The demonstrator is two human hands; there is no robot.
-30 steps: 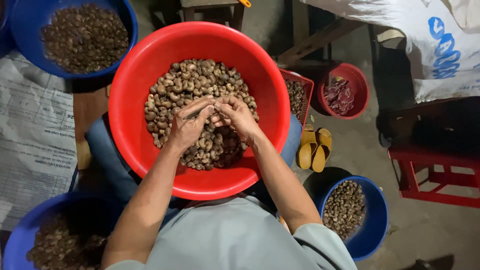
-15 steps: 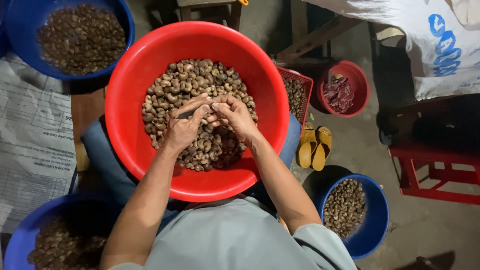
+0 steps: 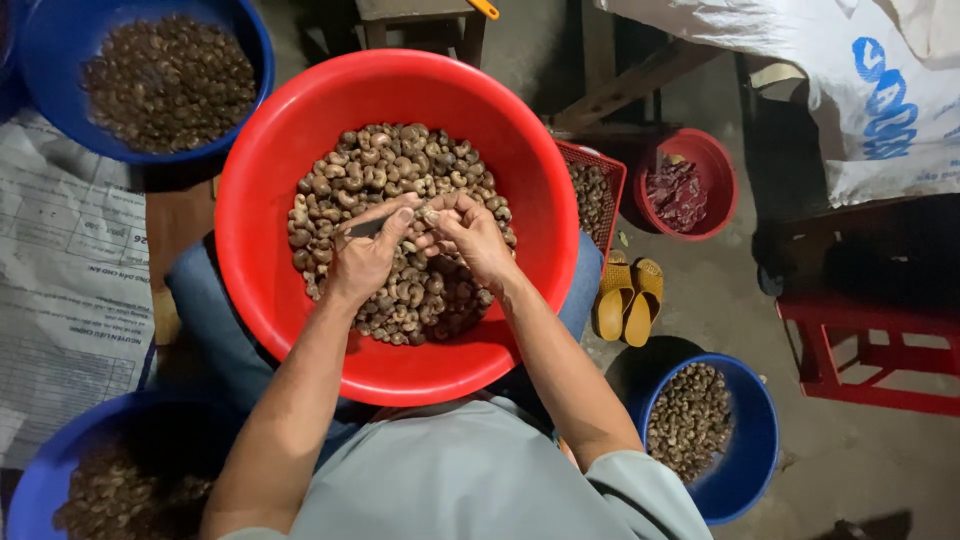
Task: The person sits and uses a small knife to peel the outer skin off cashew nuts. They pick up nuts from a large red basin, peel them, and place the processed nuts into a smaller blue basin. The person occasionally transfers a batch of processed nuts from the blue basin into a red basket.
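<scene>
Left hand: the left hand [image 3: 365,258] is held over the nuts in the red basin, fingers curled nearly closed around a small dark tool [image 3: 366,228], with the index finger laid along its top.
Right hand: the right hand [image 3: 472,235] is set just beside the left, fingertips pinched together on a single nut [image 3: 428,213]; only a small gap is left between thumb and fingers.
Meeting point: the tip of the tool and the pinched nut are brought together between the two hands, above the middle of the heap.
Nut in hand: a small pale-brown, curved piece; most of it is hidden by the fingertips, so its surface cannot be told.
Heap: the nuts in the basin [image 3: 400,180] are seen as brown and tan, kidney-shaped, piled loosely across the bottom and partly covered by both hands.
Red basin: the large round red basin [image 3: 262,180] is rested on the person's lap, against the blue-clad knees.
Surroundings: blue basins [image 3: 240,30] of darker nuts are placed at upper left, lower left and lower right; a small red bowl [image 3: 712,150], a red mesh tray [image 3: 612,175] and a pair of yellow sandals [image 3: 628,298] lie to the right on the floor.
</scene>
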